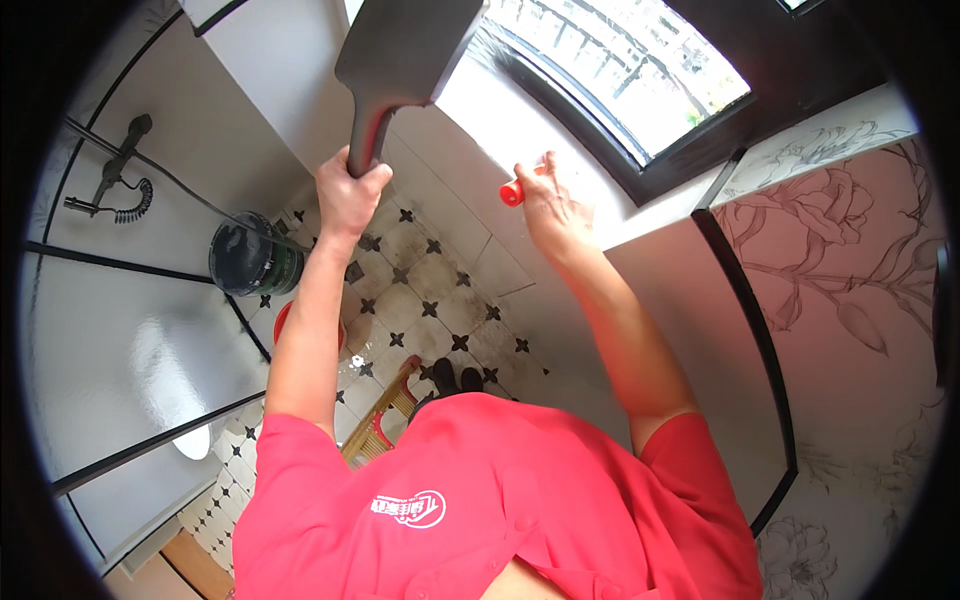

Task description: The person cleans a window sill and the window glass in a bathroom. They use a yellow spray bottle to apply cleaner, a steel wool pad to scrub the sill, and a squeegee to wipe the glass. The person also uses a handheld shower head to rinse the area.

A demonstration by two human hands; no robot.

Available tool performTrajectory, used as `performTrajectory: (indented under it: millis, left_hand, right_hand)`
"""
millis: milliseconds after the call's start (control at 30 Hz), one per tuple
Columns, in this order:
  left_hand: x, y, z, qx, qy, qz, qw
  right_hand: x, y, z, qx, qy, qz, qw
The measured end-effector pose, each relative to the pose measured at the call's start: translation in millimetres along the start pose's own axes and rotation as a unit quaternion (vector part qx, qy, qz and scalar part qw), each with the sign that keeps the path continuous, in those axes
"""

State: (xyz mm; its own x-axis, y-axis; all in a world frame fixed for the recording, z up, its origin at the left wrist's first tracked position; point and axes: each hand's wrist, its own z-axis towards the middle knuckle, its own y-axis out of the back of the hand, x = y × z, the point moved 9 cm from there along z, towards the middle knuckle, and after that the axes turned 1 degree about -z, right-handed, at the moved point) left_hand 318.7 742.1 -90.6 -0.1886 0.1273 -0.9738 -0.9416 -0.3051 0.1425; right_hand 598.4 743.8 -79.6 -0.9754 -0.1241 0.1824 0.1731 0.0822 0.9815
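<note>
My left hand is raised and closed around the handle of a broad, flat, dark grey implement. Its wide head points up and away, cut off by the top of the picture; what kind of tool it is, I cannot tell. At the white windowsill, my right hand grips a red cylindrical handle. Only the rounded end of that handle shows clearly beside my fingers; the remainder is hidden or lost in glare. Just beyond stands a dark-framed window, bright with daylight.
A ladder with red edging stands below me on the patterned tile floor. To the left are a dark bucket, a red container partly behind my arm, and a wall-mounted shower fitting. A flower-patterned wall rises at right.
</note>
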Motion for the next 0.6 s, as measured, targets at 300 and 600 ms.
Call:
performTrajectory:
  millis: [300, 600]
  left_hand:
    - [10.8, 16.7, -41.6, -0.001, 0.018, 0.005, 1.0]
    - [-32.0, -79.8, -92.7, 0.07, -0.11, 0.108, 0.985]
  right_hand:
    - [-14.8, 8.3, 28.6, -0.136, -0.015, -0.055, 0.989]
    - [10.2, -3.6, -65.7, -0.033, 0.019, 0.453, 0.89]
